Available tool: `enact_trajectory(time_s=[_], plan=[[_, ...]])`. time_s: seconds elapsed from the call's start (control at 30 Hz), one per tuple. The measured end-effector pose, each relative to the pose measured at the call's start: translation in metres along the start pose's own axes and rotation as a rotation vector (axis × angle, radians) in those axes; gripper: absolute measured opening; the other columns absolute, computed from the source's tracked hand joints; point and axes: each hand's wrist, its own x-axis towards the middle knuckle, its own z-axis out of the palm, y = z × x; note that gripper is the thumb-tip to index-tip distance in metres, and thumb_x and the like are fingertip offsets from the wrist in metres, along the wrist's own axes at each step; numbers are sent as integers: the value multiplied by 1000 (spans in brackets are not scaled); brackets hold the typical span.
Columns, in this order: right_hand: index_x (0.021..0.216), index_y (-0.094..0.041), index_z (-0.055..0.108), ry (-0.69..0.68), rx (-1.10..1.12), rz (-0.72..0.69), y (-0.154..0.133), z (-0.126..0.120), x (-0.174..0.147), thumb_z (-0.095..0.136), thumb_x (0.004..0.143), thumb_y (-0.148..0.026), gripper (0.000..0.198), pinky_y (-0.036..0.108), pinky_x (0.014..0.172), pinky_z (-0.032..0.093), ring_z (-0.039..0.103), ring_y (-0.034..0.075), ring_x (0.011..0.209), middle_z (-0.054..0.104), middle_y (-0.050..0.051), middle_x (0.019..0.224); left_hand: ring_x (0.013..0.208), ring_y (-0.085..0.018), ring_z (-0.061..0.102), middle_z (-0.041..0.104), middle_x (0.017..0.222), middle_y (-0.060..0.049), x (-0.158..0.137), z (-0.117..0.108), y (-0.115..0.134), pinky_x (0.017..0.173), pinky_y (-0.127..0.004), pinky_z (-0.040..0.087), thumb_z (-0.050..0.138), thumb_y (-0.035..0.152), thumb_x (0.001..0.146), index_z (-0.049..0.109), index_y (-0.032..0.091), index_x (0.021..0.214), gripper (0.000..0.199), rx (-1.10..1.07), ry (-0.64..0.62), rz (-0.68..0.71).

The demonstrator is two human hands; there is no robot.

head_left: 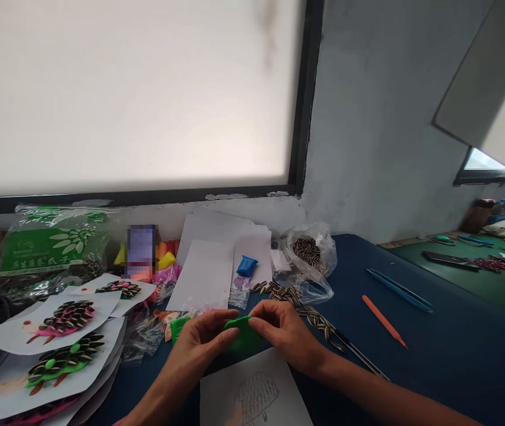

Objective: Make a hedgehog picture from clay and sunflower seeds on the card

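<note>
A flattened piece of bright green modelling clay [246, 337] is held up between both hands above the table. My left hand [197, 340] pinches its left edge between thumb and fingers. On the opposite edge, my right hand [285, 331] grips with thumb and forefinger. Just below lies a white sheet [217, 399] with a pencil drawing of a rounded, scale-patterned animal, its lower-left part coloured pale orange. A second green lump [178, 327] in wrapping shows behind my left hand. Loose sunflower seeds [281, 291] are spread beyond my right hand.
Left are stacked sheets [106, 361] with seed-and-clay animals. Behind stand a green seed bag [35, 248], blank paper [203, 272], a blue clay packet [246, 266] and a plastic bag of seeds [308, 251]. Blue tweezers [398, 290] and an orange tool [384, 321] lie right.
</note>
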Motion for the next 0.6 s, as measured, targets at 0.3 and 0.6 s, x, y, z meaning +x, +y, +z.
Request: enact_trajectory(time_s=[0.3,0.6], plan=[[95,-17,72,-21,-87,-39,0,5,-4,64,85,-24,15,29,70,46,59,15,76,67,3,83,57,-13,52,62,63,-1,1,-1,-5,50,-22,42,73,62,68,73,15,76,47,-3,4,-21],[96,-15,68,-36,-83,8,0,3,-3,62,87,-28,17,29,71,46,59,16,78,66,4,85,59,-11,55,65,70,2,-1,2,3,55,-22,44,84,35,59,70,18,90,38,-85,-176,-69]])
